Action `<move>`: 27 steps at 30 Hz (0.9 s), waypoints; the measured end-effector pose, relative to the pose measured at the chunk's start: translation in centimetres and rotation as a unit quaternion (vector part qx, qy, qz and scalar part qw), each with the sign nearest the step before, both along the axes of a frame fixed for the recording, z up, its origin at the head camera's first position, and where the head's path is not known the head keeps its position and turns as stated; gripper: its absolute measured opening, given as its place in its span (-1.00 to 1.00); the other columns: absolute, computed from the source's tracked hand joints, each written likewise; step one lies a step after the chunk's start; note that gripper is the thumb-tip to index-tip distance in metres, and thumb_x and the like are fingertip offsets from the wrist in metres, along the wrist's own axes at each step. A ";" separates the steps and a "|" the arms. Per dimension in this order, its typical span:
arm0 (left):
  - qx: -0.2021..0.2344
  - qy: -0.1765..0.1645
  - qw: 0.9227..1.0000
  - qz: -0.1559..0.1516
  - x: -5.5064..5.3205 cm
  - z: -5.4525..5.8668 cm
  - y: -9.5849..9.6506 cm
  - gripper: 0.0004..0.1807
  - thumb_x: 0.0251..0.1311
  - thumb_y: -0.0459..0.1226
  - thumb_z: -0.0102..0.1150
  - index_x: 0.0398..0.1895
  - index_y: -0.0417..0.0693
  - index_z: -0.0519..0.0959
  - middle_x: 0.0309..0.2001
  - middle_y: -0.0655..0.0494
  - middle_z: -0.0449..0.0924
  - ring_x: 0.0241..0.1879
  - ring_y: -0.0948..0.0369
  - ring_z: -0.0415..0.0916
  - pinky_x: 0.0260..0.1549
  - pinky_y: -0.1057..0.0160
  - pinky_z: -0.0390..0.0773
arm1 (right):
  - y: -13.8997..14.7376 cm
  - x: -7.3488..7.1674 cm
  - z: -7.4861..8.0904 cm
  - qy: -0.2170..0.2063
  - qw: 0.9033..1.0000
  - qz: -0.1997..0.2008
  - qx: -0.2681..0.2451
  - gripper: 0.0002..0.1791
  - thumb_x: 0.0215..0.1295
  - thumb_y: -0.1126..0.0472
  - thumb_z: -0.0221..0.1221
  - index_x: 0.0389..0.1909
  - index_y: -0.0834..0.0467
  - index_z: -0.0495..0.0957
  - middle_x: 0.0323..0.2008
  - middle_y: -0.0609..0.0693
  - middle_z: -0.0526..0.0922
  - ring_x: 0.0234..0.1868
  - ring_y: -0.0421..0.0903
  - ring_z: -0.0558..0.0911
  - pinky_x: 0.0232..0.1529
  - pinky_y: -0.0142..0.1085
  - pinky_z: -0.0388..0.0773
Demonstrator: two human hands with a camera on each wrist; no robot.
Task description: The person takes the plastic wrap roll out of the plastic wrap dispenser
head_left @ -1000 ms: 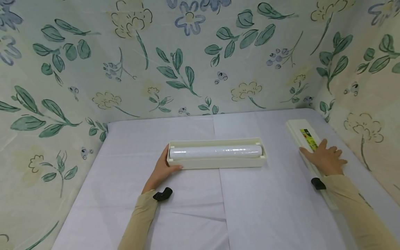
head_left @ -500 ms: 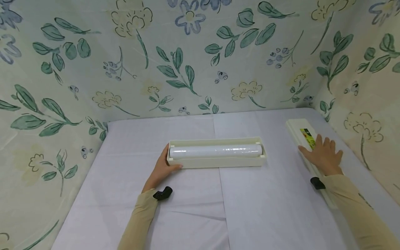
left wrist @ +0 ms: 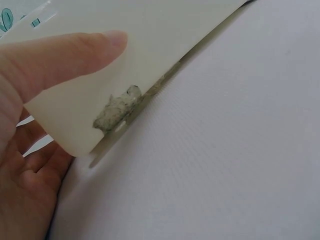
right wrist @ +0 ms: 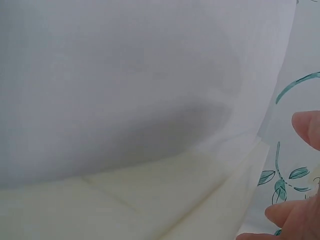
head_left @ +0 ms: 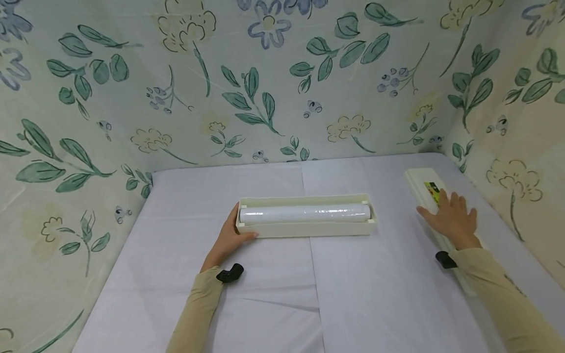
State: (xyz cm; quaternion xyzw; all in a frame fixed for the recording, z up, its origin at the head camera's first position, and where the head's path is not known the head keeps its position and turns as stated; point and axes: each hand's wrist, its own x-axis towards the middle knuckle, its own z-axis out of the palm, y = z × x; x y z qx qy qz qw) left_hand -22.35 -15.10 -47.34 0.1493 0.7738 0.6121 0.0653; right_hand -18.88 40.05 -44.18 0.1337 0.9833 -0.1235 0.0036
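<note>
A long cream plastic wrap dispenser box [head_left: 309, 229] stands uncovered mid-table, with a shiny white roll [head_left: 304, 214] lying inside. At its left end my left hand [head_left: 226, 240] grips the box, thumb along the front wall and fingers round the end. The left wrist view shows the thumb [left wrist: 75, 57] flat on the wall, above a crumpled greyish patch [left wrist: 117, 110] near the lower edge. On the right lies the long cream lid [head_left: 421, 184] with a yellow-green label [head_left: 432, 190]. Over it, my right hand [head_left: 454, 223] has its fingers spread, partly hiding the label.
A white cloth [head_left: 273, 274] with creases covers the table. Floral fabric [head_left: 265, 98] rises behind the table and along both sides. Each wrist carries a small black camera, such as the left wrist camera [head_left: 230, 273].
My right hand has shifted slightly left over the lid, its fingers now pointing more forward and covering more of the label. The left hand and the box have stayed put.
</note>
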 end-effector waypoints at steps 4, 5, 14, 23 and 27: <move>-0.006 -0.001 1.000 0.002 0.1 0.0 0.0 0.16 -0.13 -0.42 0.41 0.49 0.05 -0.13 0.33 -0.11 0.23 0.18 0.10 0.25 0.07 0.44 0.32 | -0.6 0.0 0.0 0.004 1.000 0.006 0.001 0.13 0.22 -0.45 -0.23 0.40 0.44 -0.23 0.30 0.61 -0.13 0.32 0.52 -0.13 0.18 0.45 -0.20; -0.008 -0.002 1.000 0.002 0.1 0.0 0.0 0.16 -0.12 -0.42 0.41 0.50 0.05 -0.13 0.33 -0.11 0.22 0.19 0.08 0.25 0.09 0.41 0.31 | -0.7 0.0 0.0 0.004 1.000 0.006 -0.001 0.13 0.22 -0.46 -0.23 0.40 0.43 -0.24 0.31 0.61 -0.13 0.32 0.52 -0.13 0.18 0.44 -0.20; -0.008 -0.003 1.000 0.005 0.2 0.1 0.0 0.15 -0.12 -0.41 0.41 0.49 0.04 -0.13 0.33 -0.11 0.22 0.21 0.07 0.24 0.18 0.21 0.29 | -0.8 -0.3 -0.2 0.005 1.000 0.022 -0.006 0.11 0.24 -0.45 -0.25 0.42 0.39 -0.27 0.32 0.61 -0.18 0.33 0.53 -0.17 0.18 0.45 -0.25; -0.012 0.007 1.000 0.005 0.4 0.3 0.0 0.15 -0.12 -0.40 0.42 0.49 -0.01 -0.13 0.33 -0.11 0.24 0.19 0.11 0.24 0.05 0.51 0.31 | -1.1 -0.5 -0.3 0.019 0.999 0.031 -0.016 0.12 0.23 -0.44 -0.21 0.42 0.39 -0.26 0.31 0.62 -0.13 0.31 0.54 -0.13 0.17 0.46 -0.25; -0.016 0.005 1.000 0.006 0.3 0.4 0.0 0.15 -0.12 -0.40 0.42 0.49 0.02 -0.13 0.34 -0.11 0.22 0.21 0.08 0.24 0.09 0.43 0.31 | -1.3 -0.5 -0.1 0.021 0.999 0.033 -0.017 0.12 0.23 -0.44 -0.21 0.42 0.40 -0.24 0.31 0.62 -0.13 0.31 0.54 -0.12 0.17 0.46 -0.24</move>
